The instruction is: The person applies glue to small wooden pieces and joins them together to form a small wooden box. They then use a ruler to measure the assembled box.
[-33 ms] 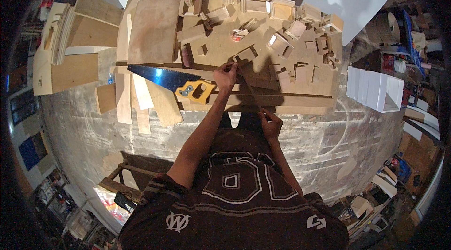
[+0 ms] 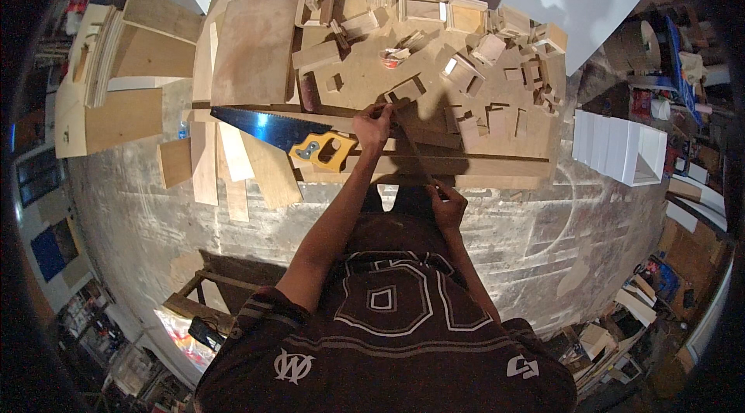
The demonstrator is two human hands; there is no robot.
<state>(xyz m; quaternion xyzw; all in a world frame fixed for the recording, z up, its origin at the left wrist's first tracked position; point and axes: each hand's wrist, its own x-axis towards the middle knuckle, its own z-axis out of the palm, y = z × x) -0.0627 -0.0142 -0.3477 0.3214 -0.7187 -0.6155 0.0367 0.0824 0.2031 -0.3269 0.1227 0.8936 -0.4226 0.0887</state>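
Observation:
A thin narrow strip (image 2: 416, 151) runs at a slant between my two hands, in shadow, so its material is hard to make out. My left hand (image 2: 372, 126) pinches its far end above the worktable, with the fingers closed. Closer to my body, at the table's front edge, my right hand (image 2: 448, 205) is closed around the near end. Just left of my left hand lies a handsaw (image 2: 272, 131) with a blue-looking blade and a yellow handle. A small wooden piece (image 2: 407, 89) sits right beyond my left fingertips.
Several small wooden blocks and frames (image 2: 467, 16) cover the far and right parts of the worktable (image 2: 357, 76). A large board (image 2: 252, 48) lies at its left. Loose planks (image 2: 268, 165) jut over the front left edge. A white ridged box (image 2: 621, 148) stands right of the table.

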